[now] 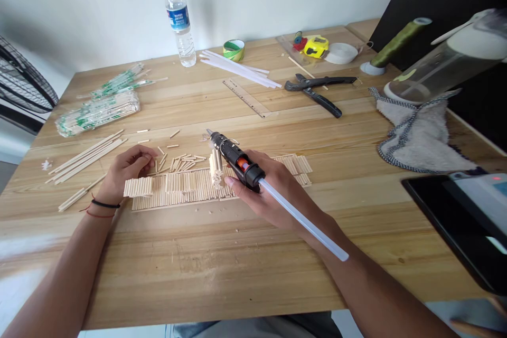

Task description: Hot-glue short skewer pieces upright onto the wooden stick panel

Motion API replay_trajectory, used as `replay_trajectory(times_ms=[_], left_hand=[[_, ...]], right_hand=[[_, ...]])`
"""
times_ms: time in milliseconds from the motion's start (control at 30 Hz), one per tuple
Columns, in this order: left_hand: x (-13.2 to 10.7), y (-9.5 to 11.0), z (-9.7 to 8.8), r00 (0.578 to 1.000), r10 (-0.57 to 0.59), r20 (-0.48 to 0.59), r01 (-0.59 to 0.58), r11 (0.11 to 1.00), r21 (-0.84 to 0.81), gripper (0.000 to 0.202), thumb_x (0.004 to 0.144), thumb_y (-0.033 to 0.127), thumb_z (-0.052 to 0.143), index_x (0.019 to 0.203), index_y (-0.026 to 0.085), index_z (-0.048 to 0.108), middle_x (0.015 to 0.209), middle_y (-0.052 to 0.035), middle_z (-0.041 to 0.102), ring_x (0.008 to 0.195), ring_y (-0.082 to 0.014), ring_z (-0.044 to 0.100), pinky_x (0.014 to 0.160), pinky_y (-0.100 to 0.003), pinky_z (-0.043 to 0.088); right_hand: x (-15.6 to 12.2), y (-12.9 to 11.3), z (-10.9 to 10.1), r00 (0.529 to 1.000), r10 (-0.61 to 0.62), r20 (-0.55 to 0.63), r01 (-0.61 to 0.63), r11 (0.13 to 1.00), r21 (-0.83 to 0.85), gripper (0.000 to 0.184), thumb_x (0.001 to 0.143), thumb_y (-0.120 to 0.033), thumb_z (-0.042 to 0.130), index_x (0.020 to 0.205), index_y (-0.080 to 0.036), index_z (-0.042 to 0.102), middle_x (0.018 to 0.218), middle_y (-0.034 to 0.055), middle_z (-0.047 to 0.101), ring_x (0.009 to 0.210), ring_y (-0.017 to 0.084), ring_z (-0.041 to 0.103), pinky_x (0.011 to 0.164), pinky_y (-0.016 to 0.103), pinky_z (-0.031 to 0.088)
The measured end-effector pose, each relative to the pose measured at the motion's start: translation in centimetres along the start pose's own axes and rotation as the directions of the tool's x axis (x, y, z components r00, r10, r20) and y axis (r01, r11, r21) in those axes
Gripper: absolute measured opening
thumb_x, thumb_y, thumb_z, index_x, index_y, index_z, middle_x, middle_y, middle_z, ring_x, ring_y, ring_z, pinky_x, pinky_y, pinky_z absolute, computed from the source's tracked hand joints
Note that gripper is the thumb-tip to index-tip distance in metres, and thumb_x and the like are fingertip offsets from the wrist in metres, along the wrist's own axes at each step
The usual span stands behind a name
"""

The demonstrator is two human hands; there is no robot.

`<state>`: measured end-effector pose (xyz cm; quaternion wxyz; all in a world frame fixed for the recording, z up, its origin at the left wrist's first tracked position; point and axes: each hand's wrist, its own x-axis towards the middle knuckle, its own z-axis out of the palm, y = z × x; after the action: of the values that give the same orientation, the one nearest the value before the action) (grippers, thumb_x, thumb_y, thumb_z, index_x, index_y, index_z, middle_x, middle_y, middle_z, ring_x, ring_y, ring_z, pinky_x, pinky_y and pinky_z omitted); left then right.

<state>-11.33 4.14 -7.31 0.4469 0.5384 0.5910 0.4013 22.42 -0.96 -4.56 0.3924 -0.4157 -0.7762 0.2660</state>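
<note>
My right hand (273,190) is wrapped round a black hot glue gun (237,161), its nozzle aimed at the far left. A long translucent glue stick (304,219) pokes out of the gun's back end, over my right wrist. Below lies a long panel of short wooden sticks (202,187) set side by side, with small raised stick sections on it, one an upright bundle (216,169) beside the gun. At the panel's left end, my left hand (132,166) has its fingers curled together close to loose cut stick pieces (186,161); whatever they pinch is hidden.
Long wooden sticks (87,156) and plastic-wrapped stick packs (99,111) lie to the left. Farther back are a water bottle (181,26), spare glue sticks (241,69), a ruler (245,97), cutters (317,92) and a tape measure (316,47). A cloth (423,132) and phone (455,222) occupy the right.
</note>
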Motion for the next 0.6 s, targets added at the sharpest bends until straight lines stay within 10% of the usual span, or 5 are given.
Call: replay_trajectory(times_ms=[600], left_hand=[[0.0, -0.51, -0.29, 1.0, -0.004, 0.016, 0.004, 1.0, 0.021, 0.022, 0.083, 0.041, 0.079, 0.089, 0.02, 0.078, 0.072, -0.0021, 0.062, 0.063, -0.0119, 0.052, 0.053, -0.022, 0.038]], right_hand=[[0.02, 0.33, 0.31, 1.0, 0.009, 0.008, -0.009, 1.0, -0.029, 0.014, 0.095, -0.023, 0.063, 0.089, -0.024, 0.051, 0.079, 0.0, 0.058, 0.072, 0.019, 0.056, 0.067, 0.031, 0.043]])
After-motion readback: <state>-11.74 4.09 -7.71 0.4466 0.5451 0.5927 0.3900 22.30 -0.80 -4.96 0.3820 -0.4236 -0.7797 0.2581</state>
